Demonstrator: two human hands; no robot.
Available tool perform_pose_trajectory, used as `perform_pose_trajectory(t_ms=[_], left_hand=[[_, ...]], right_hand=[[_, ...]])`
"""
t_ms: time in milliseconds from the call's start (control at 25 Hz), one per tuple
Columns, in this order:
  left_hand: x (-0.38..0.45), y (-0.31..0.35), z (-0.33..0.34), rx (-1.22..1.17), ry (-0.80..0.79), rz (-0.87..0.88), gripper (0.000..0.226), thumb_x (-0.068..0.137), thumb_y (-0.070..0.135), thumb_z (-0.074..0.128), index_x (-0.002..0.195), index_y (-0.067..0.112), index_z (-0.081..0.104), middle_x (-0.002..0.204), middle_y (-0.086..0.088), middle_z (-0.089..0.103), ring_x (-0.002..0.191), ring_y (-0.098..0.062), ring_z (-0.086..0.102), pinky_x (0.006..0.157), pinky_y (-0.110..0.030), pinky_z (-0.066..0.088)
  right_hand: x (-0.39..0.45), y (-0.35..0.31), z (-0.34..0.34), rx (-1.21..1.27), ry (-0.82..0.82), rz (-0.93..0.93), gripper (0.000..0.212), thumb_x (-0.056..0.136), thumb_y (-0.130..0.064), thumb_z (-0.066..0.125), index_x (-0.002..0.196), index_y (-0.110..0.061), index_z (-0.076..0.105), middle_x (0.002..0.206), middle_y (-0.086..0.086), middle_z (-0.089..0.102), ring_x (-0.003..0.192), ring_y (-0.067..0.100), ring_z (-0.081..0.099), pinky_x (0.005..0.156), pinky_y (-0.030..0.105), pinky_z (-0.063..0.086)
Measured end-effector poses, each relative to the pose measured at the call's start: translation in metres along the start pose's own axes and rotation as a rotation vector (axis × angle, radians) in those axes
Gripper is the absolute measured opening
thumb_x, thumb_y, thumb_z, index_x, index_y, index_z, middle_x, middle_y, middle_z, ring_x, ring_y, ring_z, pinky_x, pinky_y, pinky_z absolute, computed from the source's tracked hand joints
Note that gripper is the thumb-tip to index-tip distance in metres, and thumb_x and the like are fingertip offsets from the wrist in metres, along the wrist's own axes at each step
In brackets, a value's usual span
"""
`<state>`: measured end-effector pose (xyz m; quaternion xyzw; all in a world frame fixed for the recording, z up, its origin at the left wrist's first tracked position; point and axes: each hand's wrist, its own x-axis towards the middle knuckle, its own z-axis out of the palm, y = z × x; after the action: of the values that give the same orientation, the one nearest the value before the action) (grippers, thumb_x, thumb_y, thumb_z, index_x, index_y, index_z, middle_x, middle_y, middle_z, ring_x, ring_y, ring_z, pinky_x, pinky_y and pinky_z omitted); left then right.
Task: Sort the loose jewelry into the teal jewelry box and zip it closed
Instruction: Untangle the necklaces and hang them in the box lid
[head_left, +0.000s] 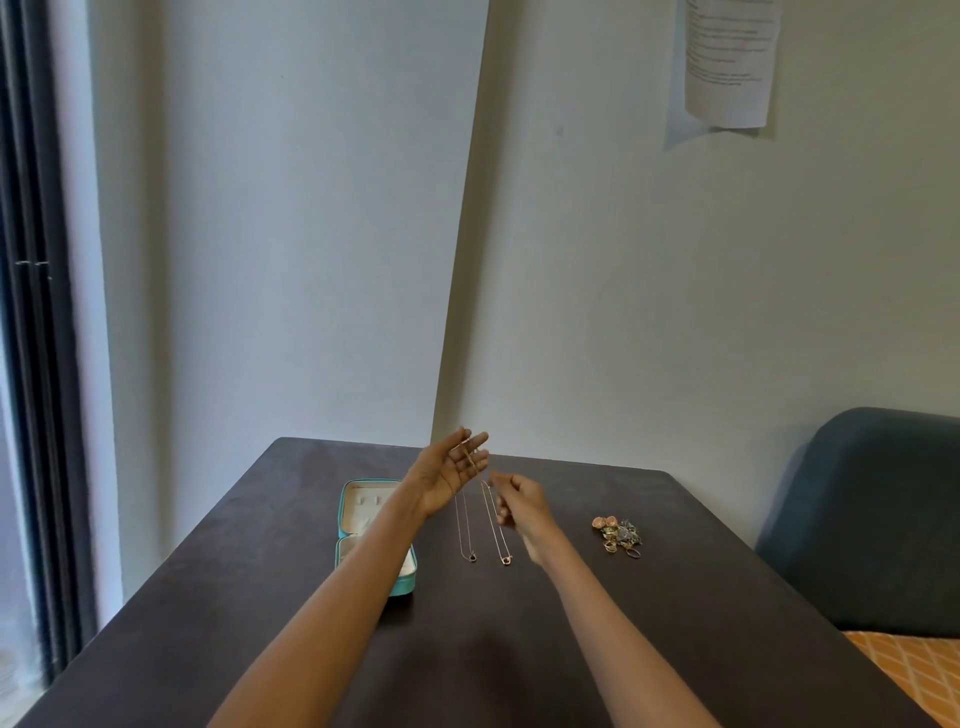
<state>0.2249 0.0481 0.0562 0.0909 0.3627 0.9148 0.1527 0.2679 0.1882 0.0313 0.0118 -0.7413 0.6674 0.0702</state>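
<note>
The teal jewelry box (349, 525) lies open on the dark table (519, 649), left of centre, partly hidden by my left forearm. My left hand (449, 470) is raised palm-up with straight fingers. A thin gold necklace (464, 525) is draped over those fingers and hangs down to a dark pendant (471, 557). My right hand (522, 501) is beside it with curled fingers. It pinches the top of a second gold necklace (496, 525) that ends in a small ring pendant (506, 559). I cannot tell whether the pendants touch the table.
A small pile of loose rings and earrings (619, 535) lies on the table right of my right hand. A blue-grey chair back (872, 519) stands at the table's right side. Walls meet in a corner behind the table, and a window frame (36, 364) runs down the left.
</note>
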Motion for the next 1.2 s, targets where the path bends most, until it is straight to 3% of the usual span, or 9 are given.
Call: perform_pose_trajectory(t_ms=[80, 200, 320, 440, 640, 840, 1000, 1120, 1200], left_hand=[[0.005, -0.007, -0.004, -0.063, 0.103, 0.058, 0.018, 0.096, 0.012, 0.048, 0.082, 0.006, 0.057, 0.086, -0.014, 0.072, 0.074, -0.027, 0.070, 0.065, -0.032, 0.060], [0.010, -0.016, -0.011, 0.196, 0.244, 0.125, 0.018, 0.097, 0.010, 0.046, 0.084, 0.005, 0.057, 0.092, -0.015, 0.066, 0.082, -0.026, 0.065, 0.074, -0.033, 0.055], [0.007, -0.018, -0.014, 0.520, 0.250, 0.091, 0.019, 0.098, 0.011, 0.046, 0.082, 0.006, 0.056, 0.086, -0.011, 0.065, 0.071, -0.021, 0.064, 0.062, -0.028, 0.055], [0.006, -0.017, -0.010, 0.748, 0.182, 0.003, 0.020, 0.097, 0.013, 0.048, 0.080, 0.007, 0.058, 0.072, -0.008, 0.060, 0.053, -0.011, 0.059, 0.047, -0.021, 0.050], [0.005, -0.017, -0.002, 0.692, 0.064, -0.165, 0.023, 0.099, 0.018, 0.044, 0.093, 0.001, 0.059, 0.069, -0.010, 0.060, 0.055, -0.016, 0.059, 0.057, -0.025, 0.053], [0.008, -0.020, 0.004, 0.781, 0.029, -0.265, 0.032, 0.101, 0.028, 0.037, 0.089, 0.005, 0.056, 0.068, -0.008, 0.055, 0.059, -0.016, 0.051, 0.061, -0.026, 0.047], [0.010, -0.029, 0.005, 0.799, 0.074, -0.219, 0.032, 0.101, 0.027, 0.038, 0.086, 0.005, 0.054, 0.063, -0.006, 0.052, 0.053, -0.015, 0.048, 0.054, -0.025, 0.048], [0.009, -0.035, 0.005, 0.734, 0.062, -0.198, 0.032, 0.101, 0.024, 0.038, 0.079, 0.006, 0.053, 0.061, -0.005, 0.048, 0.051, -0.014, 0.045, 0.049, -0.022, 0.044], [0.008, -0.036, 0.005, 0.677, 0.061, -0.189, 0.035, 0.101, 0.024, 0.036, 0.079, 0.005, 0.055, 0.060, -0.005, 0.046, 0.048, -0.012, 0.044, 0.045, -0.019, 0.042]], right_hand=[[-0.003, 0.005, 0.011, -0.060, -0.049, -0.023, 0.012, 0.096, -0.014, 0.051, 0.095, -0.008, 0.061, 0.064, -0.001, 0.052, 0.052, 0.006, 0.048, 0.054, 0.018, 0.047], [-0.004, 0.010, 0.020, -0.140, -0.082, -0.029, 0.010, 0.092, -0.002, 0.055, 0.094, -0.005, 0.065, 0.069, 0.003, 0.059, 0.058, 0.009, 0.054, 0.061, 0.020, 0.052], [-0.002, 0.006, 0.019, -0.119, -0.050, -0.008, 0.010, 0.089, -0.004, 0.061, 0.080, -0.007, 0.063, 0.066, 0.006, 0.059, 0.051, 0.008, 0.053, 0.054, 0.020, 0.050], [-0.001, -0.002, 0.013, 0.005, -0.062, 0.029, 0.005, 0.090, -0.009, 0.062, 0.088, -0.007, 0.058, 0.065, 0.004, 0.057, 0.044, 0.004, 0.049, 0.048, 0.018, 0.048], [0.006, -0.008, -0.003, 0.241, -0.056, 0.073, 0.013, 0.090, 0.000, 0.053, 0.096, -0.010, 0.047, 0.065, 0.003, 0.057, 0.053, 0.010, 0.052, 0.053, 0.021, 0.049], [0.006, -0.001, -0.009, -0.054, -0.022, -0.011, 0.013, 0.090, -0.008, 0.057, 0.087, -0.014, 0.046, 0.074, 0.006, 0.055, 0.062, 0.014, 0.053, 0.057, 0.024, 0.049], [0.008, 0.012, 0.002, -0.289, 0.206, -0.182, 0.021, 0.085, -0.004, 0.059, 0.074, -0.020, 0.050, 0.082, 0.005, 0.058, 0.074, 0.020, 0.059, 0.067, 0.040, 0.055], [0.013, 0.016, 0.004, -0.295, 0.307, -0.170, 0.012, 0.086, -0.010, 0.062, 0.086, -0.018, 0.052, 0.094, 0.003, 0.057, 0.087, 0.018, 0.058, 0.076, 0.039, 0.055], [0.014, 0.017, 0.006, -0.075, 0.208, -0.029, 0.012, 0.091, -0.019, 0.059, 0.101, -0.015, 0.054, 0.098, 0.006, 0.063, 0.090, 0.021, 0.064, 0.080, 0.037, 0.057]])
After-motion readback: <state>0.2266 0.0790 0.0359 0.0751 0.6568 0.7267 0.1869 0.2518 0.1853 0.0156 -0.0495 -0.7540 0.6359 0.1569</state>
